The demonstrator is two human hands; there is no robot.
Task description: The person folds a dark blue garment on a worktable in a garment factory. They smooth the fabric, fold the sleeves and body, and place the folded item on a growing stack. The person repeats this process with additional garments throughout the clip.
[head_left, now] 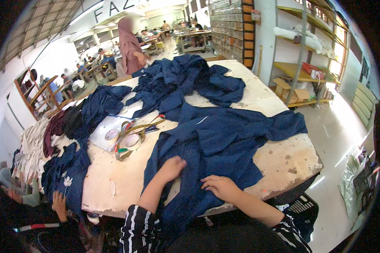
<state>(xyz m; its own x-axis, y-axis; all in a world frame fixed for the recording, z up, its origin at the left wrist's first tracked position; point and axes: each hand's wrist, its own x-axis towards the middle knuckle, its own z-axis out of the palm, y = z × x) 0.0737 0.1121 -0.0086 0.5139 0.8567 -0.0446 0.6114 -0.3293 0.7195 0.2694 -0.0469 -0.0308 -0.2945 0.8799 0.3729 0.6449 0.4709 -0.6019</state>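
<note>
A dark navy garment (223, 130) lies spread across the near part of the table, one sleeve stretching toward the right edge. Its lower part hangs over the front edge by my body. My left hand (172, 169) rests on the left part of the garment with its fingers curled into the cloth. Lower and to the right, my right hand (222, 188) has its fingers bent together at the fabric, the fingertips pointing left. Behind this garment is a crumpled heap of navy clothes (177, 78). A short white mark (202, 120) shows on the navy cloth.
On the pale worn table (122, 181) lie tape rolls (133, 141), a tape measure (126, 152) and a plastic-covered sheet (102, 134). White garments (31, 141) pile up at left, where a co-worker's hand (59, 205) shows. A black crate (302, 207) stands below right; shelves (302, 71) stand beyond.
</note>
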